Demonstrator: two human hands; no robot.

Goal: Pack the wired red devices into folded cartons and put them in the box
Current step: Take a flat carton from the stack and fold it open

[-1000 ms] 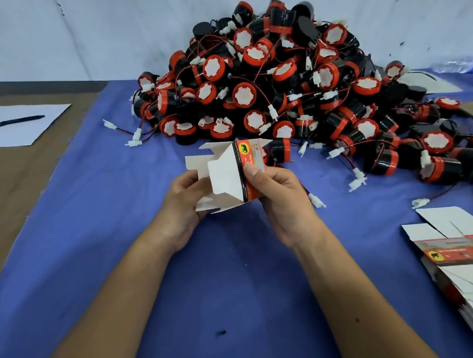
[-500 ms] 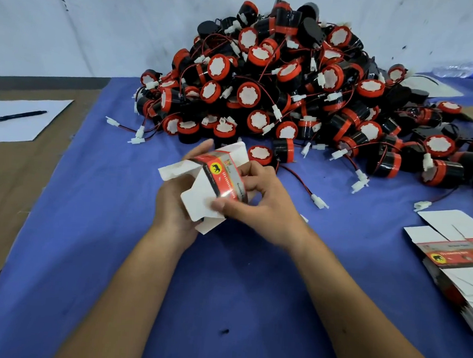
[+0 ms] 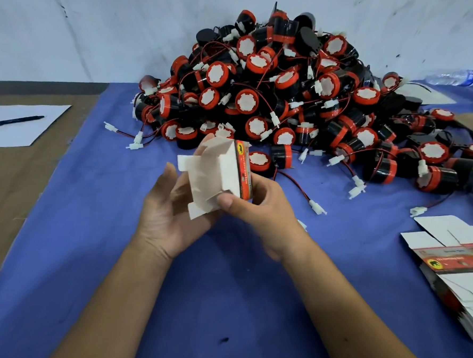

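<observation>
1. White card fills both grips: the right hand [image 3: 258,208] pinches the carton [image 3: 219,175] at its red printed edge, thumb in front.
2. The left hand [image 3: 169,216] cups it from behind, fingers curled round the flaps.
3. The carton is above the blue cloth [image 3: 88,225], just before the device pile [image 3: 290,99].
4. Flat cartons [image 3: 451,264] are stacked at right; a pen [image 3: 14,120] lies on paper [image 3: 25,127] at left.

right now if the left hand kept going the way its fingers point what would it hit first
The left hand points up and away behind the carton it holds. Going straight on, it would probably meet the near edge of the device pile first, though depth is unclear.
</observation>
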